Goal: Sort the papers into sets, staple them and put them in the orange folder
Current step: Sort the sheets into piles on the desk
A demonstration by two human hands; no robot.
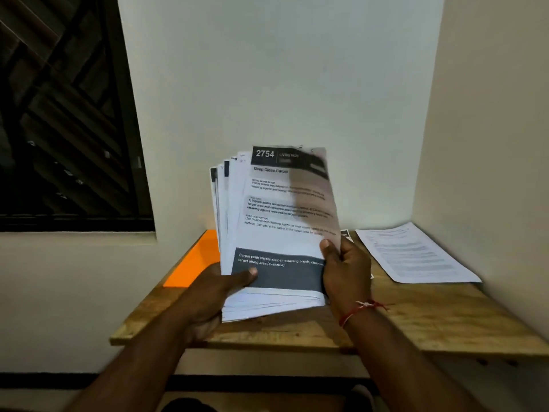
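A fanned stack of printed papers (pixel 267 233) is held upright above the wooden table (pixel 416 316). Its front page reads "2754" and "Deep Clean Carpet". My left hand (pixel 214 292) grips the stack's lower left, thumb on the dark band. My right hand (pixel 346 266) pinches the right edge of the blurred front sheet (pixel 315 197), which is lifted off the stack. An orange folder (pixel 193 263) lies on the table's far left, partly hidden by the papers. A set of printed sheets (pixel 416 254) lies flat at the table's far right.
The table fills a narrow wall alcove, with walls behind and on the right. A dark barred window (pixel 65 114) is on the left. Another sheet's dark corner (pixel 346 234) peeks out behind my right hand.
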